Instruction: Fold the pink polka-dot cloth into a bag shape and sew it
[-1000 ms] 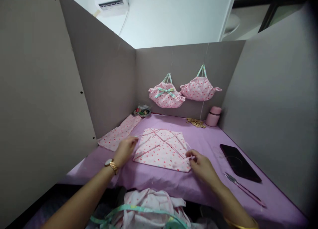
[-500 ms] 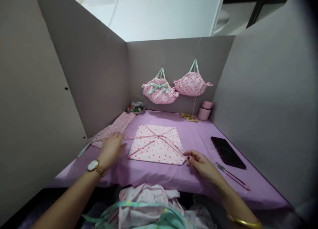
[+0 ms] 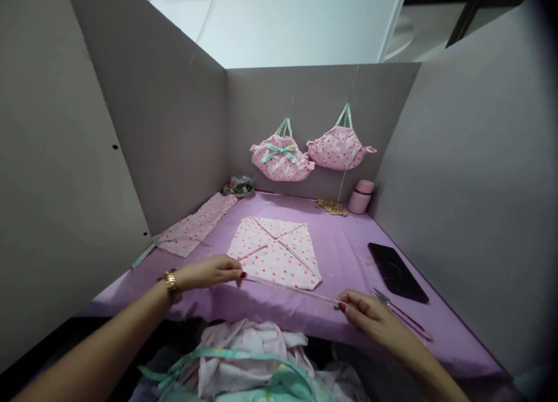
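A thin pink fabric strip [image 3: 291, 288] is stretched between my two hands along the near edge of a folded dotted cloth [image 3: 283, 265]. My left hand [image 3: 220, 271] pinches one end at the cloth's lower left corner. Farther right and nearer to me, my right hand [image 3: 360, 310] pinches the other end. The dotted cloth lies flat on the purple tabletop [image 3: 344, 245], its flaps folded in toward the middle with diagonal edges showing.
Two dotted pouches [image 3: 282, 159] hang at the back. A dotted cloth piece [image 3: 196, 224] lies left. On the right are a black phone [image 3: 397, 274], scissors [image 3: 403, 315] and a pink flask [image 3: 360, 196]. Fabric [image 3: 253, 355] is heaped at my lap.
The strip has left the top of the folded cloth and is now taut before its near edge. My left hand moved right and closed on it; my right hand moved slightly toward me.
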Demonstrator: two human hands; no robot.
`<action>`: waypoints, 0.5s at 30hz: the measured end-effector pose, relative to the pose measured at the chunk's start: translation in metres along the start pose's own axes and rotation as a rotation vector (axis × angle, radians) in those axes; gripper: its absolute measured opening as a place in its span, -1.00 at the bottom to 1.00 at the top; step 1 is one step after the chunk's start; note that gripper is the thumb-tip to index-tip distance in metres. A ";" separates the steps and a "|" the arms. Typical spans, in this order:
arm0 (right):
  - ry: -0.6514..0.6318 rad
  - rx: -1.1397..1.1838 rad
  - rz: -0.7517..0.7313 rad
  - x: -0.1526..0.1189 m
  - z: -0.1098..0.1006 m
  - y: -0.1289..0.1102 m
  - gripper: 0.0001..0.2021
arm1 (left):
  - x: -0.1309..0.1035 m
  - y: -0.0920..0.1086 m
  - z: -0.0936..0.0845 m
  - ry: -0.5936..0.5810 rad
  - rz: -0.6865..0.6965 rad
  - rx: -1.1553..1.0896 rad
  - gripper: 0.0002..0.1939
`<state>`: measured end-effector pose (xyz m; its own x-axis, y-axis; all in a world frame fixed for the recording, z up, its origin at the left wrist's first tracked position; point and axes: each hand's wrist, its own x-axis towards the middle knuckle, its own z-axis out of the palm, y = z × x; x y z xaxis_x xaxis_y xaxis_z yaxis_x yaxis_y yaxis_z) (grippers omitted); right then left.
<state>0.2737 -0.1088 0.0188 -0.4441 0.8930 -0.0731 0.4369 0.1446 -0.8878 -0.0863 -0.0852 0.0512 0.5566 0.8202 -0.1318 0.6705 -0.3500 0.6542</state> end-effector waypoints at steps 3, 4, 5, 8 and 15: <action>0.065 0.020 0.050 0.017 0.007 0.015 -0.65 | -0.029 -0.027 -0.029 0.092 -0.158 0.046 -0.52; 0.099 0.024 0.047 0.024 0.010 0.017 -0.66 | -0.035 -0.033 -0.036 0.151 -0.211 0.082 -0.53; 0.135 0.019 0.029 0.031 0.013 0.017 -0.66 | -0.037 -0.039 -0.041 0.204 -0.249 0.109 -0.53; 0.264 -0.033 -0.049 0.051 0.017 0.015 -0.67 | -0.028 -0.054 -0.047 0.337 -0.291 0.154 -0.56; 0.627 -0.182 -0.080 0.071 0.009 0.031 -0.69 | 0.017 -0.087 -0.034 0.527 -0.379 0.015 -0.60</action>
<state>0.2484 -0.0445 -0.0176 0.0353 0.9475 0.3179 0.5713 0.2419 -0.7843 -0.1526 -0.0254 0.0174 -0.0327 0.9989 0.0343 0.7820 0.0042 0.6233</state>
